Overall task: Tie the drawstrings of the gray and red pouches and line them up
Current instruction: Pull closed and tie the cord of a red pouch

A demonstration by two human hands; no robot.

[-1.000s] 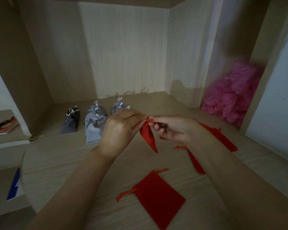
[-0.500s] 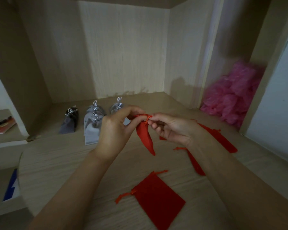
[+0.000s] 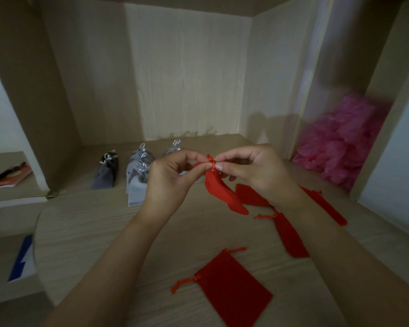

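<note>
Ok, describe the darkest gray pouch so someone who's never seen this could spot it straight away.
Start at the wooden alcove's back wall; below it a row of tied gray pouches sits on the wooden surface. The dark gray pouch is at the row's left end, standing slightly apart. It is almost charcoal, while its neighbours are pale gray.

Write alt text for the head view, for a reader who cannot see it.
The left hand and right hand pinch the drawstring at the neck of a red pouch held above a wooden shelf. Tied gray pouches stand in a row behind; other red pouches lie flat nearby.
</note>
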